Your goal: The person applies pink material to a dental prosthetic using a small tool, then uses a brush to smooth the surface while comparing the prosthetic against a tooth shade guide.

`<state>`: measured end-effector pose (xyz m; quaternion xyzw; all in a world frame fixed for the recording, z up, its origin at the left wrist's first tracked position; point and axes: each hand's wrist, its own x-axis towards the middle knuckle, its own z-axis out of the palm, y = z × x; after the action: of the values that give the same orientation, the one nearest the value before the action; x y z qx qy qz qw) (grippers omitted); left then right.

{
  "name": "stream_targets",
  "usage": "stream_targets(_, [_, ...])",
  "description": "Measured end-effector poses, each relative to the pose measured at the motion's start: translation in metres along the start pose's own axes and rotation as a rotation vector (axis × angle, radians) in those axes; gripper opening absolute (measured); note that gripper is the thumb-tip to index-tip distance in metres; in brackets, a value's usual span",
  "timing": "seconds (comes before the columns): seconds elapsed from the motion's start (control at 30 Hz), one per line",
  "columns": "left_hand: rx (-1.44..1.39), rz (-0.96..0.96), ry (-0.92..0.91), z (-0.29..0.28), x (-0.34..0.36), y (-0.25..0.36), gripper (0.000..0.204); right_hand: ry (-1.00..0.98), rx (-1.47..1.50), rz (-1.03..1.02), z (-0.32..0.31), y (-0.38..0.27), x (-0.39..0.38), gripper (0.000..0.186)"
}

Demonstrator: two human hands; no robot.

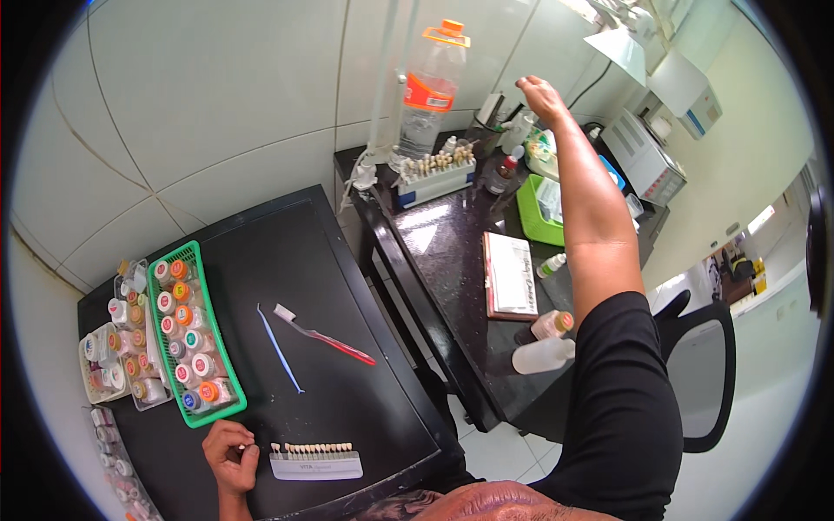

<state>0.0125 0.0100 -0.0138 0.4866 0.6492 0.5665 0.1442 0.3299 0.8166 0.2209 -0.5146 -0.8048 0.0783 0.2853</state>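
Worktop [269, 260]: black, against a tiled wall; a second dark worktop [434, 260] stands to its right.
Tooth-shade guide [316, 466]: near the front edge, just right of the left hand [231, 456], tabs pointing away from the body, likely so shades can be compared in order.
Left-hand grip: fingers curled to the thumb; whether something small is pinched, I cannot tell.
Right-hand grip: right hand [543, 97] raised near the tool cup [487, 128]; whether open or closed, I cannot tell.
Blue pick [280, 352], red toothbrush [337, 346]: lying apart mid-worktop, probably for easy reach.
Green basket [224, 345]: capped jars [202, 365] upright, perhaps so the lids identify them.
Clear trays [153, 401]: more jars.
White-and-blue rack [437, 186]: tooth-shaped tabs in rows.
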Motion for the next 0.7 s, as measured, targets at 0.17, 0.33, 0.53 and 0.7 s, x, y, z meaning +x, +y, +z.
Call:
stream_targets(0.17, [0.010,-0.036,0.033,-0.001,-0.004,0.001,0.013,-0.127,0.033,0.115,0.020,-0.014,0.026,0.082])
stream_targets(0.33, [0.018,-0.078,0.038,-0.003,-0.007,-0.004,0.014,-0.184,-0.225,0.185,0.034,-0.031,0.022,0.094])
stream_targets(0.53, [-0.006,0.078,-0.108,-0.010,0.004,0.010,0.010,-0.183,-0.290,0.217,0.063,-0.031,0.021,0.094])
stream_targets(0.7, [-0.024,-0.057,-0.021,-0.006,-0.003,0.000,0.015,0.088,-0.257,0.232,0.052,-0.023,0.014,0.087])
